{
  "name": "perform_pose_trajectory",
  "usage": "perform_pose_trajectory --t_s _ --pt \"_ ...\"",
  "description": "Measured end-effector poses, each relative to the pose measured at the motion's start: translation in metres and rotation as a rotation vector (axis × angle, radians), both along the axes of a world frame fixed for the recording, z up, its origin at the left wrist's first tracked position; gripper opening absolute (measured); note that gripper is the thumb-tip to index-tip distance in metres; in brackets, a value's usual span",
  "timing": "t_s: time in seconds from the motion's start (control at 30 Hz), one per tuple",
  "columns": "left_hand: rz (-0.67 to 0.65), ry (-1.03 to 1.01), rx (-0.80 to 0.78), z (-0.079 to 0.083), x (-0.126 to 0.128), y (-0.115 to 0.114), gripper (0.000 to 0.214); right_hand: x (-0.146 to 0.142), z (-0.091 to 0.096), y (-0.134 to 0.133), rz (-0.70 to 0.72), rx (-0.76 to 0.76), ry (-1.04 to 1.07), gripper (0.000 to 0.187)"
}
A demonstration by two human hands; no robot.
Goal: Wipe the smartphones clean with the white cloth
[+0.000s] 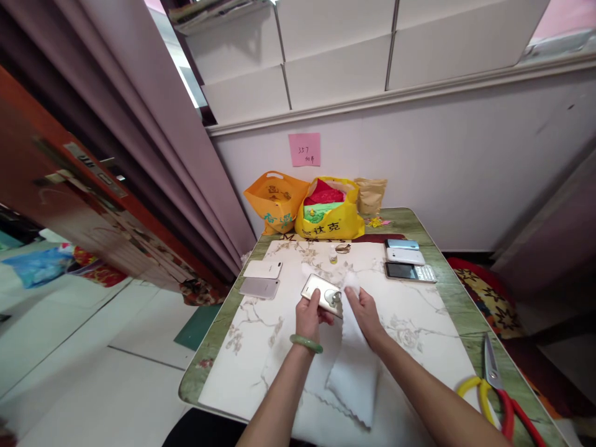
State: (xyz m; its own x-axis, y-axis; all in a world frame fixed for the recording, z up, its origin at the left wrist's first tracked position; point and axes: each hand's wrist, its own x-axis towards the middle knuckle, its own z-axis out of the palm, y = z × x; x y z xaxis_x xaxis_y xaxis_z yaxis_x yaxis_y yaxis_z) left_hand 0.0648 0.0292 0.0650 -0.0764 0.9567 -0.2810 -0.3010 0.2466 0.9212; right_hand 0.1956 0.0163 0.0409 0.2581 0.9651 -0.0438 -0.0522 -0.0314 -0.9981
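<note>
My left hand (309, 318), with a green bangle (306, 343) at its wrist, is closed on a gold smartphone (316, 287). The phone's back faces up, and a ring holder (333, 298) sits near its right end. My right hand (365, 315) pinches the upper end of a white cloth (354, 372) beside the phone. The cloth hangs down toward the table's front and has a scalloped edge. Above the phone lie a small bottle (333, 254) and a dark wire-like item (343, 249) whose kind I cannot make out.
Two phones (259, 288) lie at the left, several more phones (404, 256) at the right. Red-and-yellow-handled scissors (493, 379) rest near the right edge. An orange bag (274, 202), a filled yellow bag (330, 225) and a brown pouch (371, 195) stand along the back wall.
</note>
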Motion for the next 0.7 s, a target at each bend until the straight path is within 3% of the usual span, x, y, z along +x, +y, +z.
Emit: perform_pose_trajectory --t_s 0.07,0.2,0.37,0.53,0.7 --pt "0.015 -0.009 0.000 -0.002 0.001 -0.001 0.045 0.000 0.000 0.000 -0.033 -0.025 -0.017 0.041" --pt "0.082 -0.010 0.006 -0.002 0.000 0.001 0.045 -0.003 -0.001 -0.003 0.080 0.048 0.066 0.045" --pt "0.011 -0.038 -0.012 -0.002 0.002 -0.001 0.047 -0.001 -0.003 -0.001 -0.098 -0.072 0.007 0.040" --pt "0.084 -0.025 0.004 0.000 -0.001 0.001 0.047 -0.003 0.003 -0.006 0.077 0.018 0.079 0.047" --pt "-0.027 -0.052 0.016 -0.003 0.008 -0.010 0.047 -0.002 0.002 -0.004 -0.160 -0.054 0.002 0.041"
